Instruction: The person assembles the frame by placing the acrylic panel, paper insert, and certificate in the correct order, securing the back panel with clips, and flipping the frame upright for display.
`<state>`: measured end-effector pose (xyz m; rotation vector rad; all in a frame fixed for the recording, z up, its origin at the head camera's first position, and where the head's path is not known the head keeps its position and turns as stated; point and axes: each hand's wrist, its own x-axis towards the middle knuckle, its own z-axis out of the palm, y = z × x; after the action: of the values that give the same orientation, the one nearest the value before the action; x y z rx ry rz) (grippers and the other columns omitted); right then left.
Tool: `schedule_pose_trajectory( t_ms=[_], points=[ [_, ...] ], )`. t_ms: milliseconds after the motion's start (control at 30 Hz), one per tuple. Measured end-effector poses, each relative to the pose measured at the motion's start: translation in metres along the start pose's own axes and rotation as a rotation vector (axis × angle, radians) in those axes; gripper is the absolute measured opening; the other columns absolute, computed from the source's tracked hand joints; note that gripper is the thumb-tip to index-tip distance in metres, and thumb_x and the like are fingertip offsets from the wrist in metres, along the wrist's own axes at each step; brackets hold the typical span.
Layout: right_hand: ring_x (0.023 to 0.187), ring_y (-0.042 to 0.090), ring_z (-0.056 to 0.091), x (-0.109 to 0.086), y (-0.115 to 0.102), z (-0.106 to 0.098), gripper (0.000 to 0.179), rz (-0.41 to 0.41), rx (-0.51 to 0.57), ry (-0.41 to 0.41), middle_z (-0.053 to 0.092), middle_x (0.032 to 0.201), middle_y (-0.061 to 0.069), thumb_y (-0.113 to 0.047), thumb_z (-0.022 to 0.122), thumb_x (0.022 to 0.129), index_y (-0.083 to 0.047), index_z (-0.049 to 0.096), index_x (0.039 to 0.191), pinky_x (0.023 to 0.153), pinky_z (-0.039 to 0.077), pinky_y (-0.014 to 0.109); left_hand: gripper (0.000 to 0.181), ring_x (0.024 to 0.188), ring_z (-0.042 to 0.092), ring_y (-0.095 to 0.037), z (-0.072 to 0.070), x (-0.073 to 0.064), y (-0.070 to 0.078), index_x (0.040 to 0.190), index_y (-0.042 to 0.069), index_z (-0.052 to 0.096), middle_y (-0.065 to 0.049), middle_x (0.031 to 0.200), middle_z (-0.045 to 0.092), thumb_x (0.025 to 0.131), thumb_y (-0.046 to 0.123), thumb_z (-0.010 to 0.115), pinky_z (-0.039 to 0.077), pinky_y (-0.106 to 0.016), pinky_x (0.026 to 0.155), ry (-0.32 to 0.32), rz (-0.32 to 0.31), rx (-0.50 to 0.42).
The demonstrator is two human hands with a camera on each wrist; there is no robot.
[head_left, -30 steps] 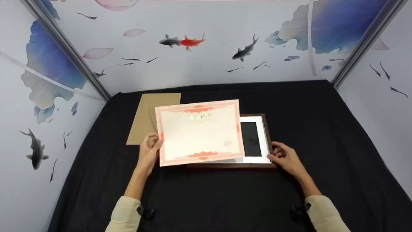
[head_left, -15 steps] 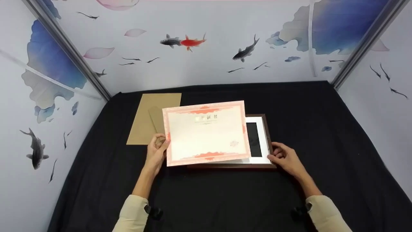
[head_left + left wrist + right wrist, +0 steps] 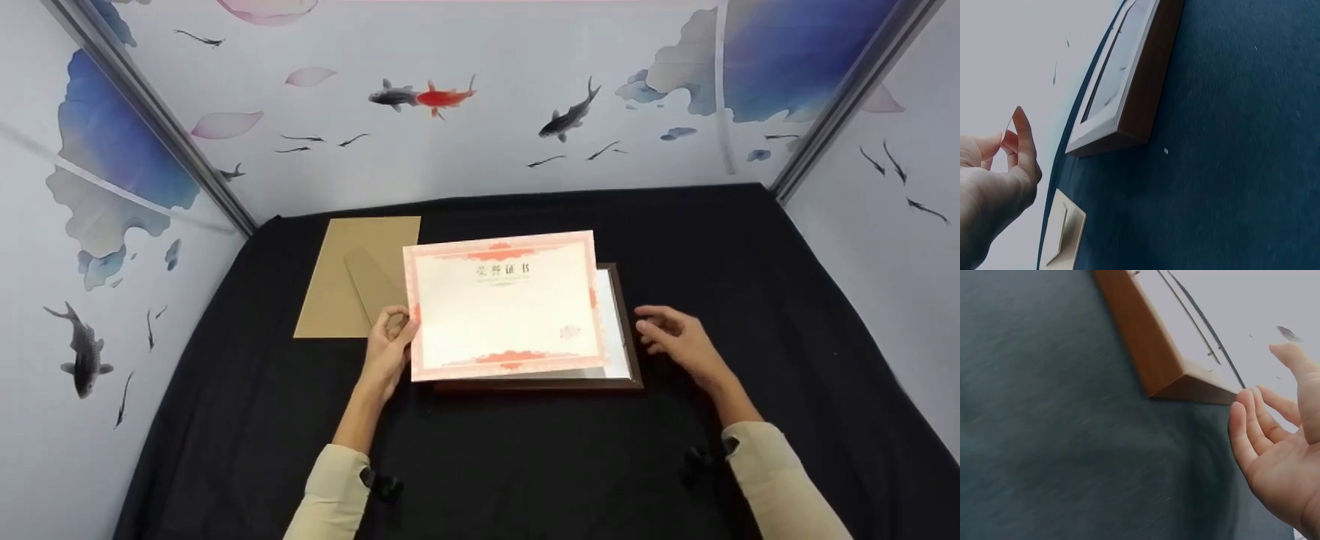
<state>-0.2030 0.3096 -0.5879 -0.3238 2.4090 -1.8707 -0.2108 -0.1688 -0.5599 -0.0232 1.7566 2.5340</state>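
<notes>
A cream certificate [image 3: 504, 315] with a pink and red patterned border is held up in the head view, tilted slightly. My left hand [image 3: 390, 349] pinches its left edge between thumb and fingers. Below and behind it lies a brown wooden picture frame [image 3: 636, 367], mostly covered by the certificate, its white inner border showing at the right. My right hand [image 3: 679, 341] is just off the frame's right side, fingers loosely bent and holding nothing. In the right wrist view the fingertips of that hand [image 3: 1280, 433] overlap the frame's far side [image 3: 1207, 388].
A tan backing board [image 3: 322, 292] with a stand leg [image 3: 367, 281] on it lies left of the frame. Black cloth [image 3: 720, 255] covers the table. White panels [image 3: 487, 157] printed with fish and leaves enclose the back and sides, with metal posts [image 3: 847, 112] at the corners.
My left hand has carried the certificate to the right, over more of the frame. My right hand has come off the frame's right edge, its fingers opening.
</notes>
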Motion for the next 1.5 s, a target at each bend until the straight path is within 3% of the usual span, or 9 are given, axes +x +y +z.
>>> schedule_pose_trajectory(
  t_ms=[167,300,467,667,900,1033,1233,1400,1500],
  points=[
    [0.100,0.038,0.054,0.019,-0.017,0.007,0.048,0.059,0.106,-0.081,0.051,0.119,0.026,-0.025,0.059,0.093,0.003,0.048,0.131,0.078,0.050,0.038,0.021,0.079,0.047,-0.016,0.008,0.001,-0.006,0.110,0.004,0.048,-0.012,0.096,0.050,0.092,0.004,0.058,0.039,-0.025,0.056,-0.023,0.000,-0.001],
    [0.101,0.033,0.055,0.034,-0.027,0.015,0.045,0.073,0.105,-0.080,0.054,0.117,0.020,-0.028,0.061,0.092,0.000,0.053,0.125,0.079,0.050,0.038,0.021,0.077,0.049,-0.017,0.015,0.001,-0.010,0.110,0.006,0.048,-0.012,0.095,0.050,0.092,0.004,0.058,0.041,-0.026,0.056,-0.034,-0.009,-0.007],
    [0.084,0.023,0.057,0.044,-0.035,0.020,0.033,-0.014,0.103,-0.019,0.058,0.099,0.022,-0.019,0.063,0.091,0.005,0.058,0.112,0.069,0.051,0.031,0.022,0.076,0.050,-0.016,0.025,0.001,-0.014,0.111,0.005,0.046,-0.013,0.096,0.048,0.092,0.005,0.058,0.042,-0.027,0.055,-0.060,-0.029,-0.030],
    [0.064,0.026,0.052,0.042,-0.055,0.025,0.017,-0.151,0.058,0.015,0.056,0.079,0.029,-0.005,0.063,0.089,0.012,0.058,0.092,0.054,0.045,0.024,0.025,0.079,0.051,-0.017,0.029,0.001,-0.015,0.112,0.005,0.046,-0.014,0.100,0.049,0.092,0.007,0.059,0.043,-0.027,0.056,-0.072,-0.044,-0.016],
    [0.064,0.023,0.053,0.039,-0.060,0.021,0.017,-0.172,0.065,0.042,0.058,0.080,0.029,-0.002,0.062,0.089,0.013,0.061,0.097,0.055,0.047,0.026,0.033,0.089,0.054,-0.023,0.026,-0.001,-0.011,0.118,0.003,0.046,-0.017,0.105,0.053,0.090,0.008,0.063,0.049,-0.034,0.068,-0.076,-0.049,0.035],
    [0.066,0.019,0.054,0.041,-0.052,0.012,0.021,-0.161,0.065,0.065,0.061,0.083,0.025,-0.006,0.064,0.088,0.010,0.063,0.103,0.055,0.048,0.026,0.037,0.097,0.053,-0.039,0.020,-0.003,-0.007,0.120,0.000,0.046,-0.023,0.109,0.052,0.088,0.004,0.064,0.051,-0.043,0.076,-0.055,-0.021,0.043],
    [0.064,0.015,0.053,0.041,-0.048,-0.001,0.022,-0.174,0.064,0.129,0.060,0.076,0.018,-0.007,0.066,0.087,0.010,0.063,0.101,0.053,0.046,0.024,0.042,0.097,0.051,-0.046,0.016,-0.009,0.005,0.121,-0.006,0.044,-0.025,0.108,0.051,0.085,0.001,0.066,0.052,-0.043,0.073,-0.104,0.067,0.157],
    [0.066,0.015,0.054,0.039,-0.049,-0.009,0.024,-0.147,0.122,0.141,0.058,0.074,0.015,-0.005,0.065,0.088,0.013,0.061,0.103,0.056,0.049,0.025,0.040,0.085,0.056,-0.043,0.025,-0.013,0.010,0.114,-0.009,0.049,-0.027,0.100,0.054,0.080,-0.004,0.070,0.051,-0.049,0.069,-0.224,0.246,0.411],
    [0.067,0.016,0.055,0.038,-0.050,-0.011,0.027,-0.114,0.161,0.127,0.058,0.077,0.015,-0.006,0.064,0.088,0.013,0.060,0.107,0.056,0.050,0.026,0.042,0.081,0.056,-0.037,0.027,-0.010,0.001,0.112,0.000,0.055,-0.018,0.097,0.057,0.075,0.000,0.076,0.051,-0.047,0.067,-0.245,0.356,0.579]
  ],
)
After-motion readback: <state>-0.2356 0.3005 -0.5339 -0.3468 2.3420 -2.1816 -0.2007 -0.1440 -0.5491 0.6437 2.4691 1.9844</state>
